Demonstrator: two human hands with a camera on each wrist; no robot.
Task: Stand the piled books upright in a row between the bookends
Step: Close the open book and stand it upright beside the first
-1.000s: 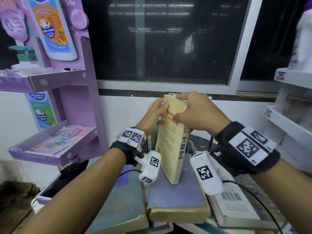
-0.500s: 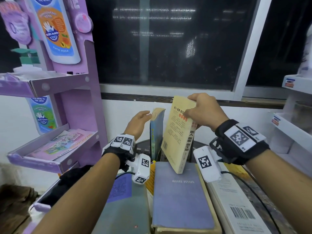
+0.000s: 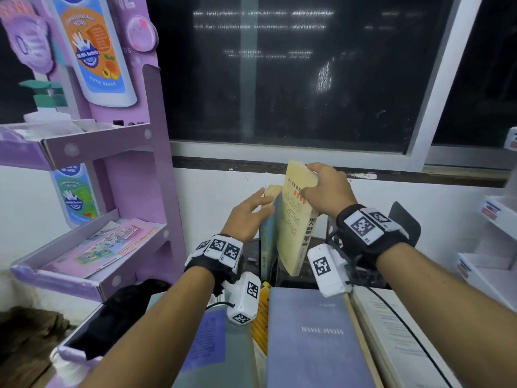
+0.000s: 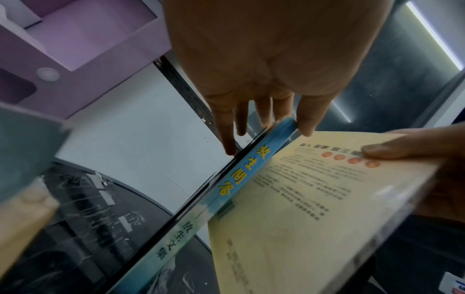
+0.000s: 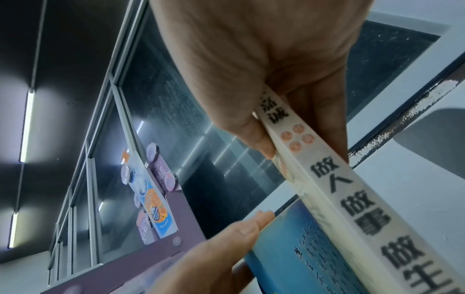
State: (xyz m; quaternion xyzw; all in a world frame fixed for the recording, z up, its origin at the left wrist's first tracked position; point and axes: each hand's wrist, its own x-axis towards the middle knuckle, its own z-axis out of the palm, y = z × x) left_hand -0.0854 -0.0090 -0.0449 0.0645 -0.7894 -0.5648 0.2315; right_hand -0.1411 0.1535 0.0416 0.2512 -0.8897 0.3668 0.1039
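Observation:
My right hand grips the top of a cream-yellow book, which hangs tilted just above the dark round table. Left of it a blue book stands upright. My left hand holds its top edge, thumb on the right cover and straight fingers on the left. A thin black plate lies against the blue book's left side. A black bookend stands to the right, behind my right wrist.
Flat in front lie a purple-blue book, a grey-green book and a white book. A purple cardboard display shelf stands close on the left, white shelves on the right. The wall and a dark window are just behind.
My right hand has carried the yellow book off the flat pile, back toward the standing blue book. My left hand let go of the yellow book and took the blue book's top.

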